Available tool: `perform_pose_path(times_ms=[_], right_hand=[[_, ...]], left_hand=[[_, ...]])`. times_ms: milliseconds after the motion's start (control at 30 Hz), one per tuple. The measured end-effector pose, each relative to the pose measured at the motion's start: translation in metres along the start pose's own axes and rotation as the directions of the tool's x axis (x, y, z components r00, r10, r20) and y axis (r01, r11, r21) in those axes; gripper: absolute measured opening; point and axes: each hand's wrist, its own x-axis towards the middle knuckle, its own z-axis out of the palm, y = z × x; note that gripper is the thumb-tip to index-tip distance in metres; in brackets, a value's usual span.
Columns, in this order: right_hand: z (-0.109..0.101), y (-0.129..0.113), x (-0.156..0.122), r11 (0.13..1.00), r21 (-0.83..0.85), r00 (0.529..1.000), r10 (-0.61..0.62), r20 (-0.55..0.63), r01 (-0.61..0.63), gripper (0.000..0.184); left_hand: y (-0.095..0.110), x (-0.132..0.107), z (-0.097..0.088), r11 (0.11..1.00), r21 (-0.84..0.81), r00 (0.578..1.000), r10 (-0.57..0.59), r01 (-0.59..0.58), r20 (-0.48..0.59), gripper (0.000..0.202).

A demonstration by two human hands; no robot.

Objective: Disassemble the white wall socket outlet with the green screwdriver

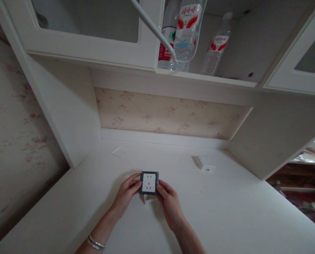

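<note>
Between my two hands is a wall socket (148, 187), a white five-hole face set in a dark square frame, face turned up toward me. My left hand (127, 190) grips its left edge between thumb and fingers. On the opposite edge, my right hand (170, 201) pinches the frame the same way. Just below the socket a pale piece (148, 198) shows in part; I cannot make out what it is. A thin white square plate (119, 151) lies on the white counter (215, 208), beyond my left hand. Further right sits a white box-like part (205, 163).
Overhead, an open cabinet (210, 79) holds plastic bottles (188, 31), one of them standing apart (218, 46). A white cable (157, 31) hangs down before it. Side panels (64, 106) border the counter, with floral wallpaper (160, 113) at the back.
</note>
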Motion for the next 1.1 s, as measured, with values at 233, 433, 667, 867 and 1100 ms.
perform_pose_path(times_ms=[233,433,667,867,1100], right_hand=[[-0.002,0.002,0.001,0.999,-0.04,1.0,-0.014,-0.027,0.013,0.038],[-0.001,0.002,-0.001,0.999,-0.038,0.998,-0.038,-0.042,0.036,0.049],[-0.003,0.003,-0.001,0.997,-0.067,0.995,-0.05,-0.089,0.045,0.059],[-0.008,0.006,0.001,0.99,-0.127,0.995,-0.076,-0.066,0.067,0.04],[-0.011,0.009,0.004,0.965,-0.255,0.992,-0.092,-0.092,0.065,0.04]], left_hand=[[-0.001,0.0,0.0,0.999,0.045,1.0,0.001,-0.001,0.01,0.051],[0.003,-0.001,0.003,0.995,0.097,1.0,0.018,-0.016,-0.013,0.056],[0.005,-0.002,0.006,0.985,0.174,0.999,0.021,-0.016,-0.025,0.038],[0.007,-0.004,0.007,0.969,0.246,0.999,0.037,-0.035,-0.002,0.034],[0.007,-0.005,0.006,0.966,0.255,0.999,0.034,-0.029,-0.016,0.034]])
